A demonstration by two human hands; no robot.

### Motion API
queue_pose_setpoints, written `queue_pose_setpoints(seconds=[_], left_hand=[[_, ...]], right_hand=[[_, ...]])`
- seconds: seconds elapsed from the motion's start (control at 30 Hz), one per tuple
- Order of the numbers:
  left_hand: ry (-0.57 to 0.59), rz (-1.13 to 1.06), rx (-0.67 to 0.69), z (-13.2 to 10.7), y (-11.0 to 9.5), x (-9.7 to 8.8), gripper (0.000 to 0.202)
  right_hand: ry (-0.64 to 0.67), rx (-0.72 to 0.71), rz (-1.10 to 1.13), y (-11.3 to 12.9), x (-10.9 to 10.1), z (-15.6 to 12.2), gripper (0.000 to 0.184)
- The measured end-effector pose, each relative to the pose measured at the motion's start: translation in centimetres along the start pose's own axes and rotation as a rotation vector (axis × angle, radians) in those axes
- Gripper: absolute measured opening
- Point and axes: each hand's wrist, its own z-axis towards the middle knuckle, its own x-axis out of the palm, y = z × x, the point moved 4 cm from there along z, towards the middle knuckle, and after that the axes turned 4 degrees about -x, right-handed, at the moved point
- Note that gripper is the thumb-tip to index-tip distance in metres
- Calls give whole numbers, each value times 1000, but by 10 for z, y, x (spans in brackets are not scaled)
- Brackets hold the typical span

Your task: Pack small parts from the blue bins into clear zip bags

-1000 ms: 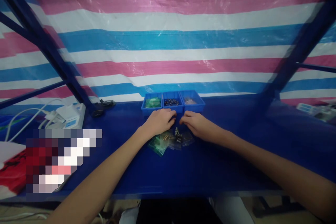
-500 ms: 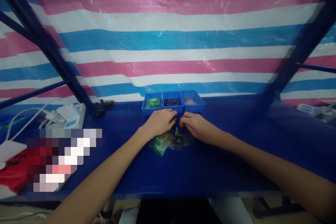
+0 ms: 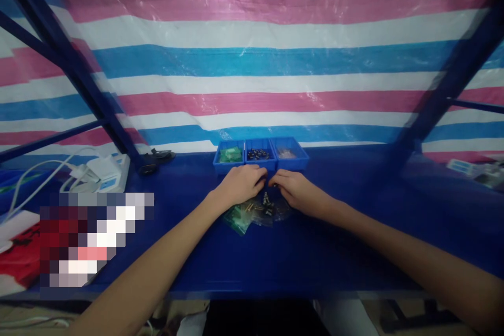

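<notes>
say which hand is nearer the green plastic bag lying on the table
Left: the left hand is just beyond the bag; the right hand is farther, to its right.

1. Dim light; tabletop [image 3: 315, 257] before blue trays [image 3: 293, 164] dull, faint sheen.
2. Striped sheet [image 3: 252, 61] behind trays: glints along creases.
3. Small parts [image 3: 266, 201] nearer than trays: soft, fine detail lost.
4. Left of trays: pixelated block [image 3: 94, 241].
5. Far right of trays: wide-angle stretch, blur.

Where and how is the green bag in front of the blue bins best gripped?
Probably pinch the green bag by its near corner, from the near side: it looks flat, with that corner jutting out, clear of the left hand.
</notes>
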Motion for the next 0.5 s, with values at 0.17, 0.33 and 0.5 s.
queue_pose_setpoints(seconds=[0.17, 0.33, 0.5], left_hand=[[-1, 1, 1, 0, 0, 0, 17], [-1, -6, 15, 0, 0, 1, 18], [-14, -30, 17, 1, -1, -1, 17]], right_hand=[[2, 24, 15, 1, -1, 1, 27], [2, 49, 15, 1, 0, 0, 18], [-23, 89, 44, 3, -3, -1, 18]])
